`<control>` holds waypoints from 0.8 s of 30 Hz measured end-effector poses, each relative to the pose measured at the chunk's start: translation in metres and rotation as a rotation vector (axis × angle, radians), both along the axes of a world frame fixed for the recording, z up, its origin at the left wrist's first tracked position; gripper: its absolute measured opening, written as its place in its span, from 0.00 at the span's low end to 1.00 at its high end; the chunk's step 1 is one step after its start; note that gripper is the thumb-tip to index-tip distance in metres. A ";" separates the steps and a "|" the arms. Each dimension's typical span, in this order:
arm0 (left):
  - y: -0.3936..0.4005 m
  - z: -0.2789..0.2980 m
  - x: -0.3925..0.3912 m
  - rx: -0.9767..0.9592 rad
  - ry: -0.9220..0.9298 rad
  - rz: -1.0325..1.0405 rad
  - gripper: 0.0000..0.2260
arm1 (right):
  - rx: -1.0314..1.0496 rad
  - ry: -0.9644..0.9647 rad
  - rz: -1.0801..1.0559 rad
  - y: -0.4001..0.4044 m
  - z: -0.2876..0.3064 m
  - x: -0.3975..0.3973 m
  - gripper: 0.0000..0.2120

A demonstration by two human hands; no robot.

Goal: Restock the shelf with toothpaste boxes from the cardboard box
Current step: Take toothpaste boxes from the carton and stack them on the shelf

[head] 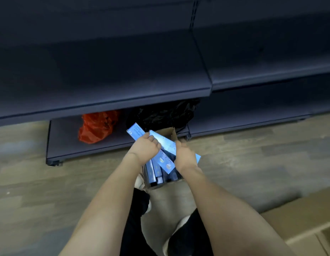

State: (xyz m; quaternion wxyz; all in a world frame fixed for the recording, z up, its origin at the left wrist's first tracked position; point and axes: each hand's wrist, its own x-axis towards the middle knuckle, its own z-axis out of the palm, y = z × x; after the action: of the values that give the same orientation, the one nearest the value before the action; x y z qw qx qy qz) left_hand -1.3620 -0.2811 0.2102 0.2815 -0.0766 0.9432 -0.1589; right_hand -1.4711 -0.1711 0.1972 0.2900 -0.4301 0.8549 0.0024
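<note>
Over the open cardboard box (170, 134), we are curling our left hand (144, 147) round a blue toothpaste box (135, 133). Right of it, our right hand (184, 156) is holding another toothpaste box (163, 143), apparently pinched. More are standing inside, below the dark shelf (105, 93).

- Pretty sure I'm looking at a shop aisle here: long dark metal gondola shelves (108, 84) run left to right across the far side, with a slotted upright (193, 12) between the bays.
- Wood-look plank floor (252, 154), typical retail flooring.
- Open cardboard box (171, 134) packed with blue toothpaste boxes (165, 160) on the floor, stock-style.
- Another carton (299, 228) near right.
</note>
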 end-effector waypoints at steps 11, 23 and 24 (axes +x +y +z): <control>-0.008 0.237 0.000 -0.261 0.213 0.011 0.19 | -0.247 0.158 0.075 0.014 0.250 -0.031 0.24; -0.026 0.397 0.026 -0.402 0.476 -0.051 0.18 | -0.419 0.280 0.307 0.003 0.392 -0.064 0.21; -0.028 0.408 0.029 -0.421 0.497 -0.035 0.18 | -0.426 0.288 0.322 0.000 0.399 -0.066 0.21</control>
State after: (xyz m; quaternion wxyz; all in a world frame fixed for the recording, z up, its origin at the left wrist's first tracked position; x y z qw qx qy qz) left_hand -1.3334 -0.3089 0.6183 0.0178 -0.1532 0.9306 -0.3320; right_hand -1.5368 -0.1710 0.5962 0.0648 -0.6065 0.7893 -0.0701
